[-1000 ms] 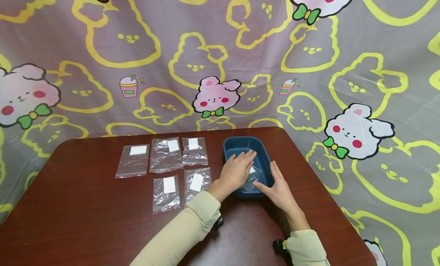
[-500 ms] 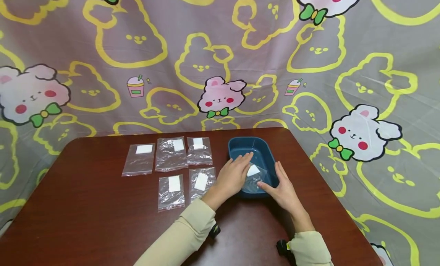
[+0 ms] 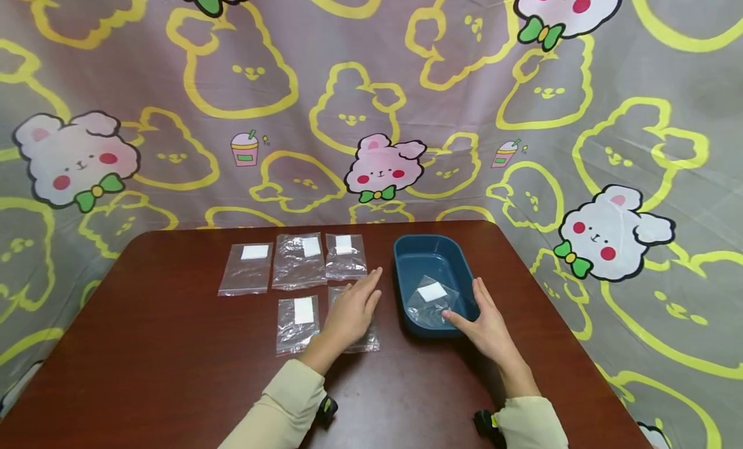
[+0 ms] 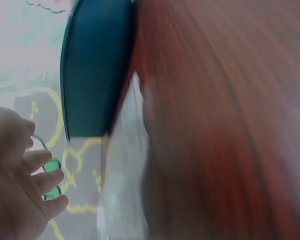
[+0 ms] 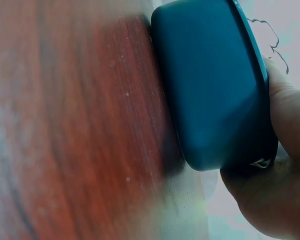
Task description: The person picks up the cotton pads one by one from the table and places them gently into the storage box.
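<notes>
A clear zip-lock bag (image 3: 426,312) with a white label lies inside the blue plastic bin (image 3: 426,265), towards its near end. My right hand (image 3: 490,329) grips the bin's near right wall, thumb over the rim and fingers along the outside; in the right wrist view the hand (image 5: 285,190) wraps round one end of the bin. Left of the bin, my left hand (image 3: 350,315) is held over a zip-lock bag (image 3: 366,341), partly hiding it. The left hand's fingers are extended and hold nothing. In the left wrist view its fingers (image 4: 46,177) are apart from the bin.
Several labelled clear bags lie flat left of the bin: a back-left bag (image 3: 246,278), a larger bag (image 3: 296,268), a small bag (image 3: 346,265) and a front bag (image 3: 296,336). A patterned cloth (image 3: 377,88) hangs behind the brown table (image 3: 151,346).
My left hand has moved out of the bin to the left, over the near bag, uncovering the bag in the bin. The right hand stays on the bin. The head view has shifted slightly left.
</notes>
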Tool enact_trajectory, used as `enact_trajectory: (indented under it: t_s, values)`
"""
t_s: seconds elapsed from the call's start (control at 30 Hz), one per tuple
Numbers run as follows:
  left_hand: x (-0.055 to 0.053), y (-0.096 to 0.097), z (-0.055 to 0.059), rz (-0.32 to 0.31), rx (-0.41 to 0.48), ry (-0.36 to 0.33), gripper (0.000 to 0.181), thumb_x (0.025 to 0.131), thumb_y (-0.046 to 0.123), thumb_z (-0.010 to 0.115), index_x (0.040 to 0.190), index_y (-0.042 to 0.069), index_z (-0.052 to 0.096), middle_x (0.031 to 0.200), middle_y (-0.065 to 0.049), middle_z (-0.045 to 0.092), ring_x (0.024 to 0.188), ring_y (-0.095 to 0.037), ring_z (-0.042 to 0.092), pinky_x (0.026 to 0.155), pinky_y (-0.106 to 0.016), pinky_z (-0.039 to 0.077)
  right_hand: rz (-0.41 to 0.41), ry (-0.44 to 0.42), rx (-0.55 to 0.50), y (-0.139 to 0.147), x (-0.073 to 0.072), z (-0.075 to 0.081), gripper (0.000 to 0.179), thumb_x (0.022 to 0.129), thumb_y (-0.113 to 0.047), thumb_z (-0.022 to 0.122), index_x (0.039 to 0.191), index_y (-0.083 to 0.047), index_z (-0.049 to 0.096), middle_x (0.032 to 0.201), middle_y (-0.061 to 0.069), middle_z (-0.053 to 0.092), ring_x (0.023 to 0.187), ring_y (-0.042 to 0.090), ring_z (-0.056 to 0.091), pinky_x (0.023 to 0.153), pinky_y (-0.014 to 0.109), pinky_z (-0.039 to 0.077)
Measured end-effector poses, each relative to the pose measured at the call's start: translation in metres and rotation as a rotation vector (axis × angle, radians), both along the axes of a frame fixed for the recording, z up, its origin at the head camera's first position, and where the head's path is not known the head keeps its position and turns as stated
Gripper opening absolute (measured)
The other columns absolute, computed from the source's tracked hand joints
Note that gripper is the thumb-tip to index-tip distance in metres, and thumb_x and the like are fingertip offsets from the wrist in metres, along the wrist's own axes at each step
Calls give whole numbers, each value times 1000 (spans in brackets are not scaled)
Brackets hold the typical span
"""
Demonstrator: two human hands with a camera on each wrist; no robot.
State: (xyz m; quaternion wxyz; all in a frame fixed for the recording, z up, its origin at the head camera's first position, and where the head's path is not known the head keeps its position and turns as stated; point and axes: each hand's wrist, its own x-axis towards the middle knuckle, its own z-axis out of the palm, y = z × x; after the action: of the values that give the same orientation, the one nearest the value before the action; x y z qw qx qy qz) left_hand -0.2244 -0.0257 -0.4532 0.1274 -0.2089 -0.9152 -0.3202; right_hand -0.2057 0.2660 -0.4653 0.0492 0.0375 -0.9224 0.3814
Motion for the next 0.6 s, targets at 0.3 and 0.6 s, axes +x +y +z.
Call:
enact_trajectory:
  t_s: [0.3,0.6]
  values:
    - [10,-47,-16,114,25,-57,50,97,26,48,145,19,33,142,-3,40,129,-30,39,106,-52,25,-6,-18,19,0,1,1,110,73,-58,70,150,-10,7,155,8,3,139,34,10,105,59,20]
    - [20,-90,-25,149,-30,-101,54,96,28,51,145,16,32,145,-11,35,132,-35,32,105,-58,21,-13,-47,27,-1,2,3,111,73,-60,68,150,-11,6,155,11,3,139,35,9,104,61,20]
